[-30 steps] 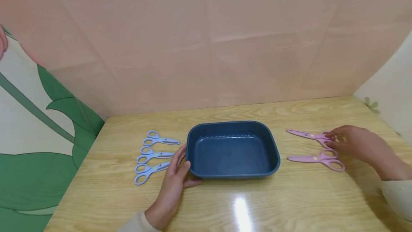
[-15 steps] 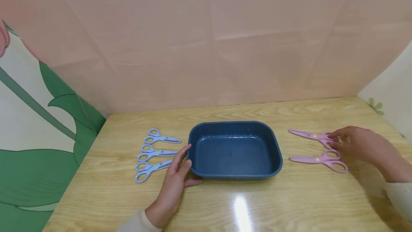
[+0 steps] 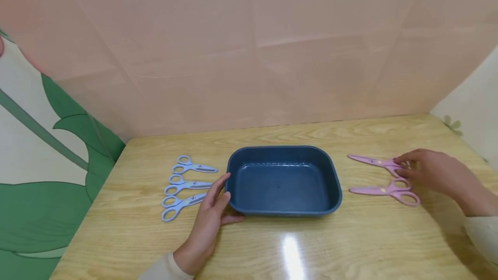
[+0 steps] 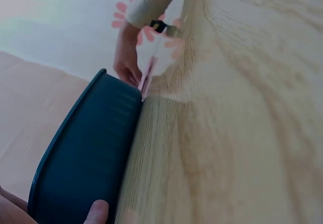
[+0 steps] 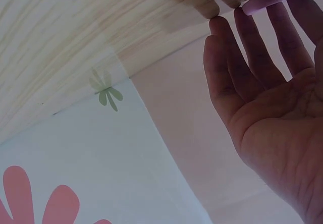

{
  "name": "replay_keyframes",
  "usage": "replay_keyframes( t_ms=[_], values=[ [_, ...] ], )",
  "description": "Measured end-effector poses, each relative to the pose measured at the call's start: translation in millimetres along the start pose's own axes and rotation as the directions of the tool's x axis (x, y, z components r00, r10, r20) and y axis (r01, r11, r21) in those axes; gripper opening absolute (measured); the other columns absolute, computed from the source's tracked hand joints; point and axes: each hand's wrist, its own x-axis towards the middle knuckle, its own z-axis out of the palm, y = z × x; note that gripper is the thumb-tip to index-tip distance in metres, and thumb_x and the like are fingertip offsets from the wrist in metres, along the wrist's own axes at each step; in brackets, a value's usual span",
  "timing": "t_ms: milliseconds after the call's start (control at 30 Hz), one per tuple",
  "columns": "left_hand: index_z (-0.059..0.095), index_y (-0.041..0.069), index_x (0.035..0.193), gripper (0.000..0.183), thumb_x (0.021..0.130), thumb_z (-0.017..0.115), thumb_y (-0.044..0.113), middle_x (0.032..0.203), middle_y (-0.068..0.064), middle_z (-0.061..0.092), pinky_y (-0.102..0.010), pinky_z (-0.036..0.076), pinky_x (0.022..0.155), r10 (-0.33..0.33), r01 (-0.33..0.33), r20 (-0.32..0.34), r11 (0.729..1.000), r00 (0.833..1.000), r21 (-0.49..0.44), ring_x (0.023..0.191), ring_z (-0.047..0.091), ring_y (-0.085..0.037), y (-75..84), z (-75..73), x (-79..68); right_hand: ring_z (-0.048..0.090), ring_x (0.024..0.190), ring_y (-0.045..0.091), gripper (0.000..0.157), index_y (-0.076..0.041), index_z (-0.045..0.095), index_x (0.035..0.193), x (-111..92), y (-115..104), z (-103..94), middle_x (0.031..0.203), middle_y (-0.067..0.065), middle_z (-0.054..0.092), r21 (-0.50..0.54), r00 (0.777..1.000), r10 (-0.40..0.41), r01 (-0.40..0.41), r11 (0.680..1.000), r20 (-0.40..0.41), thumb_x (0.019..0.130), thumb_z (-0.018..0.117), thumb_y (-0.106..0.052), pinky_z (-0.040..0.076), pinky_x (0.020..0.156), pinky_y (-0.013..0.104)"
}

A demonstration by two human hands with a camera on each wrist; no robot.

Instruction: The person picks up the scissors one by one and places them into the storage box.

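A deep dark-blue rectangular plastic tray (image 3: 278, 187) stands on the wooden table with nothing inside it. My left hand (image 3: 206, 219) rests against its near left corner, fingers spread along the outer walls. In the left wrist view, a fingertip (image 4: 98, 211) touches the tray's side low down. On the right lie two pink scissors, blades pointing left. My right hand (image 3: 439, 172) pinches the handle of the farther pink scissors (image 3: 373, 162) between thumb and fingers. The nearer pink scissors (image 3: 383, 191) lie just below that hand. The right wrist view shows only part of a pink handle (image 5: 262, 2).
Left of the tray, three light-blue scissors lie in a column: far (image 3: 194, 167), middle (image 3: 188, 185) and near (image 3: 179, 204). The near pair's tip is close to my left hand. A pinkish cloth backdrop (image 3: 249, 64) rises behind the table (image 3: 330, 245).
The view shifts slightly with the head. Both hands keep their places, and the tray and scissors show no clear movement.
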Motion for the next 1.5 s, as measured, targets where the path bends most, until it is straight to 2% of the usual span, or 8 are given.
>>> replay_keyframes(
  t_ms=[167,300,533,767,1067,1300,1500],
  values=[
    [0.035,0.018,0.154,0.049,0.106,0.042,0.012,0.166,-0.008,0.02,-0.045,0.062,0.078,-0.004,0.004,0.003,1.0,1.0,0.004,0.141,0.041,-0.038,0.4,0.2,-0.1,0.056,0.071,0.013,0.035,-0.001,0.073,0.113,-1.2,0.4,-0.2,0.087,0.003,0.071,0.006,1.0,0.005,-0.005,1.0,0.016,0.09,0.072,-0.028,0.051,0.062,0.041],
    [0.035,0.017,0.154,0.049,0.106,0.042,0.012,0.166,-0.008,0.02,-0.045,0.062,0.078,0.0,0.0,0.007,1.0,1.0,0.005,0.141,0.041,-0.038,0.6,0.0,-0.3,0.057,0.072,0.013,0.035,-0.002,0.072,0.114,-1.6,-0.6,0.0,0.088,0.003,0.071,0.011,1.0,0.009,-0.009,1.0,0.019,0.091,0.072,-0.028,0.051,0.062,0.04],
    [0.035,0.017,0.154,0.049,0.106,0.041,0.012,0.166,-0.008,0.021,-0.045,0.062,0.078,0.0,0.0,0.003,1.0,1.0,0.006,0.14,0.042,-0.038,1.1,0.1,-0.5,0.055,0.071,0.012,0.034,-0.004,0.071,0.115,-0.6,-1.5,-0.5,0.087,0.0,0.068,0.015,1.0,0.006,-0.007,1.0,0.021,0.091,0.071,-0.029,0.046,0.059,0.033],
    [0.036,0.017,0.154,0.049,0.106,0.042,0.012,0.166,-0.007,0.022,-0.046,0.062,0.078,-0.003,0.003,-0.005,1.0,1.0,0.009,0.139,0.043,-0.037,1.2,0.0,-0.5,0.054,0.069,0.011,0.032,-0.003,0.072,0.113,-1.0,-2.8,0.1,0.086,-0.001,0.068,0.014,1.0,-0.005,0.005,1.0,0.003,0.091,0.072,-0.026,0.045,0.059,0.031],
    [0.035,0.017,0.154,0.049,0.106,0.042,0.013,0.166,-0.007,0.02,-0.046,0.062,0.079,-0.004,0.004,0.012,1.0,1.0,0.006,0.144,0.036,-0.038,2.1,-1.1,0.9,0.062,0.073,0.017,0.025,-0.003,0.073,0.105,-1.2,-3.7,0.5,0.09,0.007,0.073,-0.004,0.999,-0.028,0.027,1.0,-0.027,0.087,0.075,-0.021,0.053,0.061,0.043],
    [0.035,0.017,0.154,0.049,0.106,0.042,0.012,0.166,-0.008,0.019,-0.047,0.062,0.079,-0.008,0.008,0.014,1.0,1.0,0.008,0.144,0.035,-0.038,2.9,-1.0,0.6,0.067,0.083,0.036,0.025,0.003,0.069,0.103,-1.1,-0.2,7.1,0.094,0.018,0.071,0.02,0.986,-0.061,0.064,0.998,-0.153,0.082,0.078,-0.008,0.053,0.072,0.057],
    [0.035,0.017,0.154,0.049,0.106,0.042,0.012,0.166,-0.007,0.02,-0.046,0.062,0.079,-0.004,0.004,0.015,1.0,1.0,0.0,0.143,0.038,-0.037,2.3,-1.4,0.4,0.067,0.082,0.039,0.029,0.007,0.067,0.104,1.0,1.5,4.9,0.091,0.021,0.071,0.078,0.986,-0.037,0.05,0.996,-0.161,0.082,0.078,-0.008,0.054,0.07,0.056]
  ],
)
